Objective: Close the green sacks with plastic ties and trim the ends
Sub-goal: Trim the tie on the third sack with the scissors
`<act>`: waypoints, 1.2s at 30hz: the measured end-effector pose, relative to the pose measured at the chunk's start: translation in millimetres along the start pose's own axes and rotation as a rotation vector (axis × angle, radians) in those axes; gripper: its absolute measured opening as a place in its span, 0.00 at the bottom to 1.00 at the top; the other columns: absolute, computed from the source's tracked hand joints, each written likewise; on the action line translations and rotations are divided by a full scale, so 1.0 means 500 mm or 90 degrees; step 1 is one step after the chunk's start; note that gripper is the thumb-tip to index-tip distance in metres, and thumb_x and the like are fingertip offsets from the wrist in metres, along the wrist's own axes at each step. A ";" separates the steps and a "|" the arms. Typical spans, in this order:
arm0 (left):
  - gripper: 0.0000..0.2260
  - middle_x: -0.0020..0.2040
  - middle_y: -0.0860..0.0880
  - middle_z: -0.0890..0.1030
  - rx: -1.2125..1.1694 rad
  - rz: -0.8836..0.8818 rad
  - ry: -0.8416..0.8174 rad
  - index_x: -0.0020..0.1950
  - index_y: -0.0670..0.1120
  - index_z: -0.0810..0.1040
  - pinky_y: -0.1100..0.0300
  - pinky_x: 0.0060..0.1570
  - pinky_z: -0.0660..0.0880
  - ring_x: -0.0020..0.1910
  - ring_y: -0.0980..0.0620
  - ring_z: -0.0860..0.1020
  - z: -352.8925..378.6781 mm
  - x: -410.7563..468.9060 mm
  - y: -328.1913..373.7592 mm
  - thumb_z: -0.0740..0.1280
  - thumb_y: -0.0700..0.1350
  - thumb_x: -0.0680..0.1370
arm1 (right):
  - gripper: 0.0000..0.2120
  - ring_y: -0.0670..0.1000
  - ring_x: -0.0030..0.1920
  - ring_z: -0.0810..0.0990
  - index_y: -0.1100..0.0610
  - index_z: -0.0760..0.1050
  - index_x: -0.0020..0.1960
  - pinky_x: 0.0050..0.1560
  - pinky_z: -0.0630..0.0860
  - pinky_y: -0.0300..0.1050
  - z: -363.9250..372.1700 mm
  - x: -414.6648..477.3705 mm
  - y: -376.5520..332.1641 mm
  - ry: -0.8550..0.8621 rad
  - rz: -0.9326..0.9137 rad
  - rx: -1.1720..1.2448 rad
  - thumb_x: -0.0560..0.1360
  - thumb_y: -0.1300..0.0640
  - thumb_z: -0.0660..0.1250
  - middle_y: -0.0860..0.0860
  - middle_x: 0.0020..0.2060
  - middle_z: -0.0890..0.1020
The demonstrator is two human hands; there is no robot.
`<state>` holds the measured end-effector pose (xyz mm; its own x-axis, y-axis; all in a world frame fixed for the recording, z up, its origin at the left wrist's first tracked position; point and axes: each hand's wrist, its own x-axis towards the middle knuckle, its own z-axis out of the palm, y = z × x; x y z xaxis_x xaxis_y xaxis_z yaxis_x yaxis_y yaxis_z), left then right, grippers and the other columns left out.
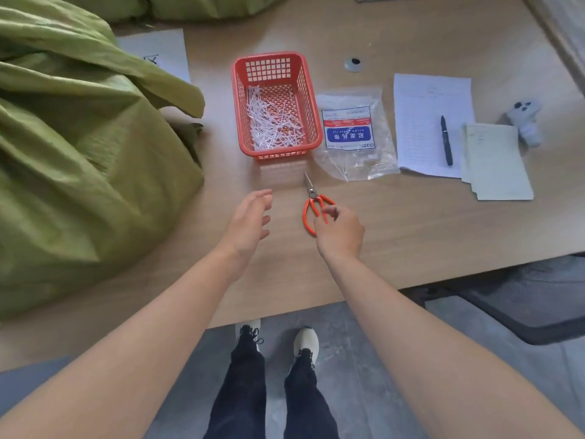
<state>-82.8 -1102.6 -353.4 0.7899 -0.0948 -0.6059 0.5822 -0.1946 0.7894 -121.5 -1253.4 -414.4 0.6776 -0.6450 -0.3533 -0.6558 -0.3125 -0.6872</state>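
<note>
A big green sack fills the left side of the wooden table, its loose top flap hanging toward the middle. A red plastic basket behind my hands holds several white tie offcuts. Orange-handled scissors lie on the table with their blades pointing away. My right hand has its fingers curled at the scissors' handles. My left hand hovers with relaxed fingers above the table, left of the scissors, holding nothing.
A clear bag of nylon ties lies right of the basket. Further right are paper sheets with a black pen, a stack of green slips and a grey controller. More green sacks sit at the back.
</note>
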 end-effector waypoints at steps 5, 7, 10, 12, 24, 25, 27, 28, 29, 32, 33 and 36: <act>0.11 0.64 0.48 0.76 0.001 -0.028 -0.007 0.66 0.53 0.75 0.47 0.68 0.72 0.67 0.45 0.75 0.011 0.055 -0.012 0.58 0.48 0.86 | 0.09 0.54 0.53 0.83 0.53 0.84 0.54 0.56 0.75 0.46 0.042 0.053 0.029 -0.007 -0.045 -0.061 0.76 0.52 0.72 0.51 0.50 0.86; 0.12 0.65 0.48 0.76 0.002 -0.035 -0.006 0.66 0.52 0.76 0.46 0.68 0.73 0.67 0.45 0.75 0.013 0.071 -0.012 0.58 0.48 0.86 | 0.09 0.53 0.51 0.83 0.53 0.84 0.54 0.55 0.75 0.47 0.053 0.063 0.040 -0.005 -0.070 -0.090 0.75 0.51 0.74 0.50 0.49 0.86; 0.12 0.65 0.48 0.76 0.003 -0.036 -0.008 0.67 0.51 0.76 0.47 0.67 0.74 0.67 0.44 0.75 0.017 0.086 -0.013 0.59 0.47 0.86 | 0.13 0.52 0.51 0.83 0.52 0.82 0.55 0.55 0.75 0.46 0.061 0.073 0.049 -0.009 -0.072 -0.116 0.72 0.56 0.78 0.49 0.50 0.85; 0.11 0.64 0.48 0.76 0.001 -0.037 -0.007 0.66 0.51 0.76 0.47 0.66 0.75 0.67 0.45 0.75 0.021 0.088 -0.014 0.59 0.47 0.86 | 0.16 0.52 0.52 0.84 0.52 0.81 0.56 0.56 0.77 0.47 0.064 0.077 0.050 -0.021 -0.053 -0.115 0.71 0.59 0.79 0.49 0.50 0.86; 0.08 0.55 0.49 0.78 -0.038 0.015 0.022 0.60 0.48 0.76 0.46 0.64 0.76 0.61 0.45 0.78 0.039 0.049 0.036 0.60 0.46 0.85 | 0.12 0.42 0.35 0.83 0.45 0.76 0.35 0.50 0.81 0.45 0.029 0.017 0.007 -0.068 -0.037 0.092 0.72 0.51 0.77 0.42 0.29 0.81; 0.08 0.55 0.49 0.78 -0.043 0.023 0.023 0.61 0.48 0.76 0.45 0.64 0.76 0.61 0.45 0.78 0.038 0.040 0.045 0.60 0.47 0.85 | 0.13 0.40 0.34 0.82 0.44 0.75 0.35 0.50 0.82 0.44 0.020 0.011 -0.008 -0.073 -0.038 0.125 0.72 0.53 0.77 0.41 0.30 0.81; 0.10 0.56 0.48 0.78 -0.053 0.041 0.026 0.63 0.46 0.76 0.45 0.63 0.76 0.61 0.44 0.79 0.034 0.020 0.066 0.60 0.47 0.85 | 0.12 0.39 0.35 0.81 0.44 0.77 0.38 0.49 0.82 0.44 0.004 -0.003 -0.040 -0.078 -0.057 0.188 0.71 0.56 0.78 0.42 0.33 0.82; 0.11 0.55 0.48 0.78 -0.057 0.053 0.027 0.64 0.45 0.76 0.45 0.63 0.77 0.60 0.45 0.79 0.031 0.009 0.078 0.60 0.47 0.85 | 0.09 0.39 0.36 0.82 0.45 0.78 0.40 0.48 0.83 0.43 -0.004 -0.011 -0.057 -0.080 -0.071 0.215 0.71 0.56 0.78 0.42 0.35 0.83; 0.12 0.55 0.48 0.79 -0.060 0.066 0.029 0.66 0.44 0.76 0.46 0.62 0.77 0.59 0.45 0.79 0.027 -0.003 0.090 0.60 0.47 0.85 | 0.07 0.39 0.38 0.83 0.47 0.80 0.44 0.47 0.83 0.42 -0.013 -0.019 -0.074 -0.081 -0.088 0.233 0.71 0.55 0.77 0.43 0.37 0.84; 0.15 0.56 0.46 0.79 -0.077 0.103 0.047 0.67 0.42 0.76 0.49 0.59 0.77 0.57 0.47 0.79 0.016 -0.040 0.131 0.60 0.49 0.85 | 0.11 0.40 0.41 0.84 0.54 0.81 0.53 0.46 0.83 0.40 -0.043 -0.041 -0.125 -0.089 -0.109 0.278 0.72 0.57 0.76 0.45 0.42 0.86; 0.16 0.57 0.44 0.80 -0.084 0.115 0.052 0.67 0.42 0.77 0.49 0.59 0.76 0.57 0.47 0.79 0.014 -0.053 0.146 0.60 0.50 0.84 | 0.11 0.41 0.42 0.85 0.54 0.79 0.53 0.47 0.83 0.42 -0.053 -0.048 -0.139 -0.091 -0.110 0.295 0.72 0.58 0.76 0.46 0.43 0.86; 0.17 0.57 0.45 0.81 -0.103 0.159 0.061 0.66 0.43 0.77 0.50 0.59 0.76 0.53 0.50 0.79 0.008 -0.093 0.192 0.59 0.51 0.83 | 0.13 0.47 0.44 0.86 0.50 0.74 0.51 0.51 0.84 0.49 -0.088 -0.066 -0.180 -0.100 -0.119 0.323 0.71 0.56 0.76 0.47 0.43 0.86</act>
<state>-64.2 -1120.6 -250.1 0.9223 -0.0257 -0.3856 0.3852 -0.0188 0.9226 -99.5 -1234.4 -313.0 0.8337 -0.4875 -0.2593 -0.3033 -0.0119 -0.9528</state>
